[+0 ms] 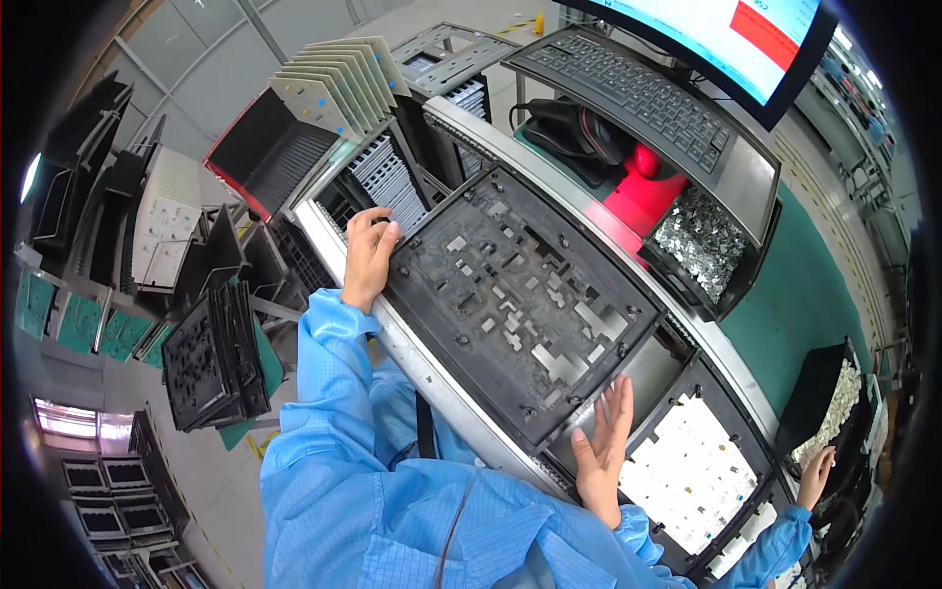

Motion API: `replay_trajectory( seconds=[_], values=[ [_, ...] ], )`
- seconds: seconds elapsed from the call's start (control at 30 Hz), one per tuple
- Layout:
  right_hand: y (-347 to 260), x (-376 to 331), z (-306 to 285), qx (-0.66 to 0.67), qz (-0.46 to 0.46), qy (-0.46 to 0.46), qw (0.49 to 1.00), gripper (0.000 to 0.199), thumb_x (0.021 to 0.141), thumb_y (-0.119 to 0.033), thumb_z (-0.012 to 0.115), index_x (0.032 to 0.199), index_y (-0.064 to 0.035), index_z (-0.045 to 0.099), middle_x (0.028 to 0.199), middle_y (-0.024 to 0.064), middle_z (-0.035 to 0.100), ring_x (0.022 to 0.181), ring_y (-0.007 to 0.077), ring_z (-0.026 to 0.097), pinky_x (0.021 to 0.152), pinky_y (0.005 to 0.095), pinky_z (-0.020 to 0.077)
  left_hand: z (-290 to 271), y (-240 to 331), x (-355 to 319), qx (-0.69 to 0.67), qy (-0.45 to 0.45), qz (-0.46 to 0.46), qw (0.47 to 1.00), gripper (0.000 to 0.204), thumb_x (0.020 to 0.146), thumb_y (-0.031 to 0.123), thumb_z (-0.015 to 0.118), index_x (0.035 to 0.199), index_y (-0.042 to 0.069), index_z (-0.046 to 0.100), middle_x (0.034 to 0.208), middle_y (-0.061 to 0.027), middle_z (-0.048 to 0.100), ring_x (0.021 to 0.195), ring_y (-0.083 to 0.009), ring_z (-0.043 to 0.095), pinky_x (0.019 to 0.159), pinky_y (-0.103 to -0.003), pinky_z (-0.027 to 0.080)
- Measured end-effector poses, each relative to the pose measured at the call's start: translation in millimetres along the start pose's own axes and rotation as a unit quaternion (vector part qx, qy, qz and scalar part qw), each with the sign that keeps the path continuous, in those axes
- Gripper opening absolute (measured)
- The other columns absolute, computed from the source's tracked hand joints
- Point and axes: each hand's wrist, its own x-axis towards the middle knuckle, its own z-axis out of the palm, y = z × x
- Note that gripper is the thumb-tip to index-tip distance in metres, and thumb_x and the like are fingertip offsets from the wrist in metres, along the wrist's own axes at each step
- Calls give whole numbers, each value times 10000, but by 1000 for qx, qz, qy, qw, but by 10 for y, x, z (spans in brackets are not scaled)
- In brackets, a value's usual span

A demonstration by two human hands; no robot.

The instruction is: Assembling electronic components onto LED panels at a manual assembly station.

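The person in the blue smock leans over a conveyor line with a large black fixture pallet point(520, 299) lying flat on the metal rails point(432, 368) in front of them. Their left hand point(368, 257) grips the pallet's far-left edge, fingers curled over the rim and thumb along the side, so it is closed on the pallet. Their right hand point(603, 447) is open, fingers straight and together, with the fingertips pressed against the pallet's near-right edge; it holds nothing. The pallet's face is cut with many small rectangular openings and carries round fasteners along its border. Just to the right on the same line sits a second black pallet point(692, 471) loaded with a white panel. Farther right, another person's hand point(814, 474) in a blue sleeve reaches toward a bin of small pale parts point(834, 402). Beyond the line stand a keyboard point(638, 93), a monitor point(726, 39) and a black tray of shiny metal pieces point(699, 243). To the left, racks hold upright black pallets point(211, 358) and grey slotted panels point(339, 83).
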Motion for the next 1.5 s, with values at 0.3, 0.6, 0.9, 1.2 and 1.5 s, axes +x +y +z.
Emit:
replay_trajectory(
  seconds=[0.3, 0.6, 0.9, 1.2, 1.5],
  values=[
    [148, 35, -103, 38, -15, -42, 998, 968, 781, -28, 631, 1607, -65, 129, 1671, 143, 110, 1537, 322, 131, 1245, 478, 110, 156, -132, 29, 23, 35, -12, 999, 225, 941, 223, 636, 889, 25, 729, 1198, -146, 643, 1205, -340, 496, 1062, -448, 358],
    [133, 68, 60, 19, -34, 16, 999, 987, 826, -22, 625, 1624, -159, 61, 1661, 196, 118, 1525, 363, 167, 1224, 506, 181, -1299, -1008, 2373, 370, 123, -54, 919, 482, 847, 64, 638, 1292, 243, 588, 1520, -122, 383, 1409, -368, 340, 1010, -557, 453],
    [-93, -318, -110, -135, -80, 285, 946, 777, 962, -263, 622, 1599, -100, 208, 1627, 167, 232, 1463, 330, 309, 1162, 462, 319, -1541, -1447, 3372, 541, -152, 92, 822, 222, 781, 191, 740, 1000, 203, 769, 1480, -53, 474, 1454, -355, 319, 1099, -527, 425],
    [-1003, 235, 149, -168, -118, 113, 972, 683, 942, -197, 625, 1520, 12, 329, 1469, 247, 469, 1362, 352, 477, 1152, 470, 348, -1922, 818, 1860, 266, -64, 383, 882, 341, 783, -80, 536, 1106, 26, 560, 1017, -159, 639, 961, -375, 643, 1021, -471, 475],
    [-1432, 972, 737, -112, -227, -48, 966, 820, 893, -26, 682, 1572, -31, 221, 1517, 211, 424, 1305, 263, 536, 1088, 400, 433, -855, 2176, 1115, 0, -200, 624, 755, 290, 839, 99, 613, 1086, -33, 536, 940, -186, 632, 909, -291, 669, 710, -375, 549]
  ],
)
